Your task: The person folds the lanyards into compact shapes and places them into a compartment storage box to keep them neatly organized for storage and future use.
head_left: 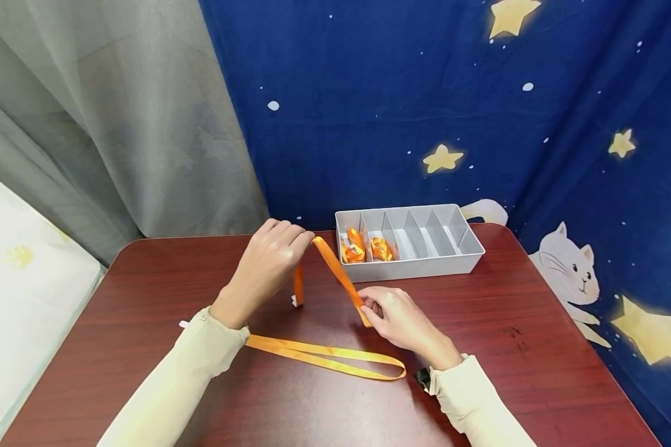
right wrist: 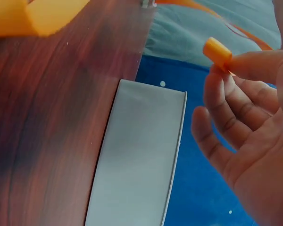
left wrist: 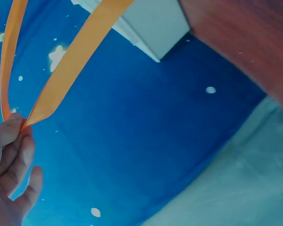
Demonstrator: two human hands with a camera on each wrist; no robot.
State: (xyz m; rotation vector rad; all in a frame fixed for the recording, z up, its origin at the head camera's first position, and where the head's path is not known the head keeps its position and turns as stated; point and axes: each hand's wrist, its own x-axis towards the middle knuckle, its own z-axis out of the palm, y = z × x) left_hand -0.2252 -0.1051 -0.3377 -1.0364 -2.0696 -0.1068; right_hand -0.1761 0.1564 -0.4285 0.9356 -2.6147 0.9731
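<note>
Above the middle of the dark red worktop point(head_left: 537, 292), an orange ribbon point(head_left: 338, 270) is held between two hands. Its upper part is pinched between the thumb and forefinger of the left hand point(head_left: 276, 248), which is raised toward the far edge; the remaining fingers are loosely bent in the left wrist view. From that hand one length is hung down to a white tab point(head_left: 296, 302), while another is slanted toward the right. There the ribbon is pinched between the thumb and forefinger of the right hand point(head_left: 397, 316), its end being curled over at the fingertips, as is shown in the right wrist view.

Along the far edge, near the far right corner, a pale grey divided box point(head_left: 419, 268) is placed. Its two leftmost compartments are each occupied by a bundle of orange ribbon, the first bundle point(head_left: 353, 247) being set at the left end and the second bundle point(head_left: 381, 249) beside it.

Nearer than both hands, a yellow-orange strap point(head_left: 363, 356) is laid flat in a long loop, its left part hidden by the left sleeve point(head_left: 179, 379). Toward the right edge, the surface is marked by a dark scuff point(head_left: 514, 337). Behind the far edge, a blue curtain point(head_left: 341, 124) and a grey curtain point(head_left: 117, 124) are hung.
</note>
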